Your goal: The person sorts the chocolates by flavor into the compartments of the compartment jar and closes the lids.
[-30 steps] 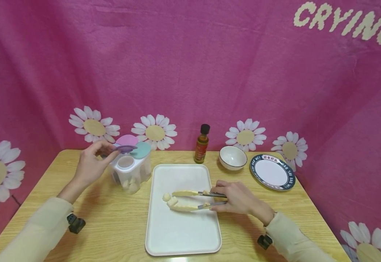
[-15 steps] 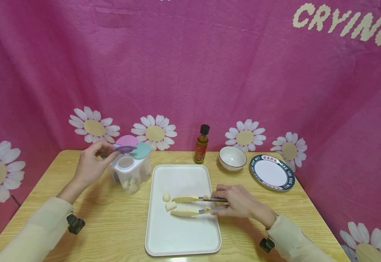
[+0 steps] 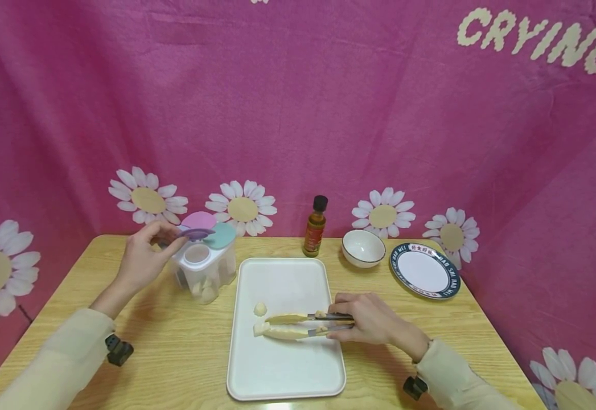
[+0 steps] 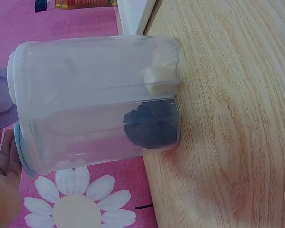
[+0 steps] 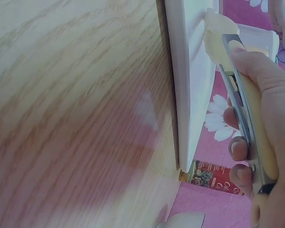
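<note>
In the head view my left hand pinches a raised purple lid over an uncovered round opening of a clear compartmented container. Through its wall, the left wrist view shows pale chunks in one compartment and a dark lump in another. My right hand grips a pair of tongs with cream-coloured tips, low over a white tray. The tong tips are right at one pale chunk. A second, rounded chunk lies just behind it.
Behind the tray stands a dark-capped oil bottle. A white bowl and a blue-rimmed plate sit at the back right of the wooden table. A pink cloth hangs behind.
The tongs have come nearer to me and then left, and their tips have drawn closer together. The chunk by them has shifted left and nearer. My left hand and the lid stay put.
</note>
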Action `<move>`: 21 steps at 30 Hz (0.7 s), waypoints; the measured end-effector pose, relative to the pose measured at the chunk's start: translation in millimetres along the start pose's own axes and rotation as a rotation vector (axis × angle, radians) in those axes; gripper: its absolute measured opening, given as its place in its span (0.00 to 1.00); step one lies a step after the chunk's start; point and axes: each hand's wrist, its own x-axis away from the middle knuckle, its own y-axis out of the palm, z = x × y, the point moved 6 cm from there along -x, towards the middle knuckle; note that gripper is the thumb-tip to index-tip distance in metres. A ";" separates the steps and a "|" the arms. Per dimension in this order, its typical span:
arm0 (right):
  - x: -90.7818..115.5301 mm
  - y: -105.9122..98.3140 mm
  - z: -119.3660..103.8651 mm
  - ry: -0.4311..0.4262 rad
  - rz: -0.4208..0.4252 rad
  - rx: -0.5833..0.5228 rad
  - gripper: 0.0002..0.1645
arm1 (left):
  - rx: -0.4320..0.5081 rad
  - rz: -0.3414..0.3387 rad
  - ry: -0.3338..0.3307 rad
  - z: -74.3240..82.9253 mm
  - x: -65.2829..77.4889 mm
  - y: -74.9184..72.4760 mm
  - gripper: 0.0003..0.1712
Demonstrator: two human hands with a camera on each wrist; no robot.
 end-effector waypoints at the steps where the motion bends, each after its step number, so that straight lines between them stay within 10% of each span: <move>1: 0.0 0.0 -0.6 -0.007 0.008 0.001 0.22 | 0.004 0.000 0.000 0.3 0.0 -0.1 0.10; 21: -17.7 -31.9 -14.2 0.005 0.168 -0.021 0.20 | 0.018 0.022 0.019 3.0 -0.6 -0.8 0.08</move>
